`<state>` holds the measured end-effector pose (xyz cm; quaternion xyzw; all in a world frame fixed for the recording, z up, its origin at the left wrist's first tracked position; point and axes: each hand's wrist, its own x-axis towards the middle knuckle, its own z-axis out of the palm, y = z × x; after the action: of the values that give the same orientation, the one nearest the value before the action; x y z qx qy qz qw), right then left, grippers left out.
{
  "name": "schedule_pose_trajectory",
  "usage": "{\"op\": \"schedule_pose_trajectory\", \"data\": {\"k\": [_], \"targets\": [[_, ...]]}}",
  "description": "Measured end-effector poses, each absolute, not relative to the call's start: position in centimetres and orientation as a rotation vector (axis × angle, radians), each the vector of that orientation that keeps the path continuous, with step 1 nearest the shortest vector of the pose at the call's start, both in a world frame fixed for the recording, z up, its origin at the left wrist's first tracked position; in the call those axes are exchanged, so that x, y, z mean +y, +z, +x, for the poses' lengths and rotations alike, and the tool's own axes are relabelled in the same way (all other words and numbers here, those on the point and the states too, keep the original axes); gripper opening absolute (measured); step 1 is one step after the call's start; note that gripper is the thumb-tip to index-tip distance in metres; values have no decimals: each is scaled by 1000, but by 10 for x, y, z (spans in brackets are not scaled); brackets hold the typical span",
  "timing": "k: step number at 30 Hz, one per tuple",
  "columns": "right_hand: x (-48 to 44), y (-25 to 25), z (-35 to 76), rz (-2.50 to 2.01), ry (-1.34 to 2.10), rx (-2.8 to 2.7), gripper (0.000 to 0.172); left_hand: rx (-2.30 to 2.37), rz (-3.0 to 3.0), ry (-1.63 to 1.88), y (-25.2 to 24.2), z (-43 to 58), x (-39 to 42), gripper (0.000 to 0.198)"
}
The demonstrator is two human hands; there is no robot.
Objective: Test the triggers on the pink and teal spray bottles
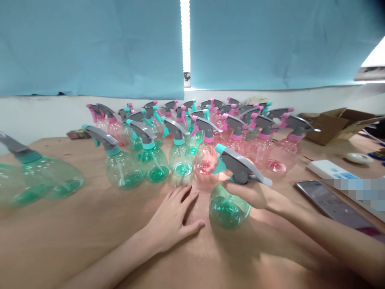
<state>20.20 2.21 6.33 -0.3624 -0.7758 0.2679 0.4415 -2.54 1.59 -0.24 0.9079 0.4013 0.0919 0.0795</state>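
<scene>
My right hand (251, 194) grips a green spray bottle (228, 210) round its neck, just under the grey and teal trigger head. That bottle leans a little and its head points left; some of my fingers are hidden behind it. To its left, my left hand (176, 218) rests on the wooden table (99, 233) with the fingers spread and nothing in them. Just beyond my left fingertips stand a green bottle (181, 160) with a teal collar and a pink bottle (206, 158) with a pink collar.
Several green and pink spray bottles stand in rows behind, with two green ones (60, 178) at far left. On the right lie a phone (333, 208), a white power strip (331, 170), a white mouse (359, 158) and an open cardboard box (327, 125). Blue curtains (90, 44) hang behind.
</scene>
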Motion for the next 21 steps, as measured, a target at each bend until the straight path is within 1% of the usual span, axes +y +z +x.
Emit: {"op": "schedule_pose_trajectory", "data": {"k": [4, 7, 10, 16, 21], "targets": [[24, 54, 202, -758, 850, -1771, 42, 1192, 2730, 269, -2, -24, 16, 64], [24, 50, 202, -768, 889, -1769, 45, 1193, 2727, 268, -2, -24, 17, 63], [23, 52, 202, -763, 849, -1800, 48, 1187, 2720, 279, -1, -24, 17, 61], [20, 58, 201, -775, 810, -1828, 47, 1182, 2723, 304, -1, -24, 17, 56], [20, 56, 202, -774, 811, -1822, 41, 1180, 2724, 299, -3, -24, 17, 54]]}}
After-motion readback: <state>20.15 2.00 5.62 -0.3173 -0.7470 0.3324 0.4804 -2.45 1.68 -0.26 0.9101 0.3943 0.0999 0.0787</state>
